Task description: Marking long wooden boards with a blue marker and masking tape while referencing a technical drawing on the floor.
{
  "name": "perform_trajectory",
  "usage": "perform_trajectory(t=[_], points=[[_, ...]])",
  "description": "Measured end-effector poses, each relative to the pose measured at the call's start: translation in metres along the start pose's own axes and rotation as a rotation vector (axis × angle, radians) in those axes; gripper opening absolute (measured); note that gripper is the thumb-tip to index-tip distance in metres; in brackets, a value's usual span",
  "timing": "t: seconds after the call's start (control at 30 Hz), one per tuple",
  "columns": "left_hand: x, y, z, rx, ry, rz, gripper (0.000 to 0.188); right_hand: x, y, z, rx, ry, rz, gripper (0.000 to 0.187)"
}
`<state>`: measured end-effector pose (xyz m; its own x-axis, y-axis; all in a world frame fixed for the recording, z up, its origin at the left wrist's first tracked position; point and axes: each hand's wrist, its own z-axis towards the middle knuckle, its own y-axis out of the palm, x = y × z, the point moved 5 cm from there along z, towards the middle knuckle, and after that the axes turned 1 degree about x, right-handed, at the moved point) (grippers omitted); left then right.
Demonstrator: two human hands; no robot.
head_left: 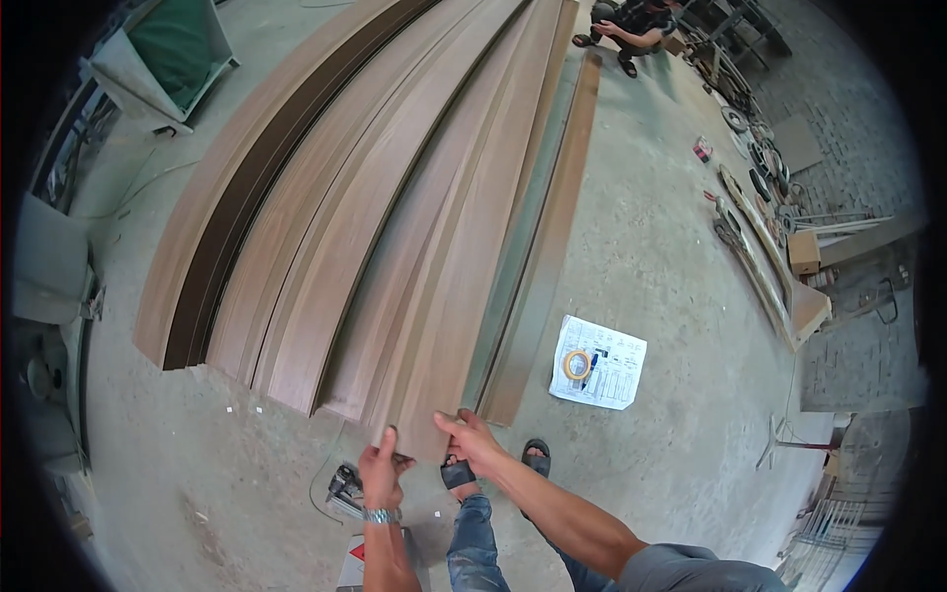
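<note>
At the lower edge a grey, white and red box (353, 570) is cut off and partly covered by the left forearm. Above it, the left hand (383, 474), with a metal watch (382, 515) at the wrist, pinches the left corner of the near end of a wood-grain panel (478, 266); the right hand (473, 442) pinches its right edge, thumb on top, the fingers underneath mostly hidden. The panel runs from lower centre toward the top of the frame. Left of the hands, a dark tool (345, 488) lies on the floor (671, 474), its kind hard to make out. At right of centre, a roll of tape (577, 365) lies on a printed sheet (619, 380), too small to read. More panels (296, 217) fan out leftward, their far ends partly beyond the upper edge; whatever supports them is covered. Top right, another person (636, 30) crouches, head cut off.
</note>
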<state>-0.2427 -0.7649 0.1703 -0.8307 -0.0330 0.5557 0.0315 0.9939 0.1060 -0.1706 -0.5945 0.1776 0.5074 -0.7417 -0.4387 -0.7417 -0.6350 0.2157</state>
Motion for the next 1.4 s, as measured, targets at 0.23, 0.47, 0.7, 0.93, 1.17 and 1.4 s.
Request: perform_trajectory(t=[0.23, 0.47, 0.7, 0.93, 1.17, 1.4], points=[[0.007, 0.067, -0.116, -0.271, 0.004, -0.165, 0.016, -0.056, -0.053, -0.109, 0.133, -0.255, -0.1, 0.064], [0.005, 0.122, -0.185, -0.632, -0.111, -0.037, 0.035, -0.093, -0.13, -0.196, 0.444, -0.411, -0.225, 0.057], [0.037, 0.228, -0.216, -0.675, 0.116, 0.426, 0.046, -0.11, -0.178, -0.233, 0.528, -0.494, -0.245, 0.057], [-0.009, 0.277, -0.239, -0.652, 0.13, 0.552, 0.054, -0.106, -0.245, -0.248, 0.603, -0.513, -0.389, 0.054], [-0.18, 0.338, -0.257, -0.681, 0.13, 0.7, 0.045, -0.046, -0.413, -0.259, 0.531, -0.314, -0.279, 0.064], [-0.432, 0.439, -0.233, -0.794, 0.121, 1.054, 0.065, 0.048, -0.67, -0.171, 0.744, -0.107, -0.238, 0.086]])
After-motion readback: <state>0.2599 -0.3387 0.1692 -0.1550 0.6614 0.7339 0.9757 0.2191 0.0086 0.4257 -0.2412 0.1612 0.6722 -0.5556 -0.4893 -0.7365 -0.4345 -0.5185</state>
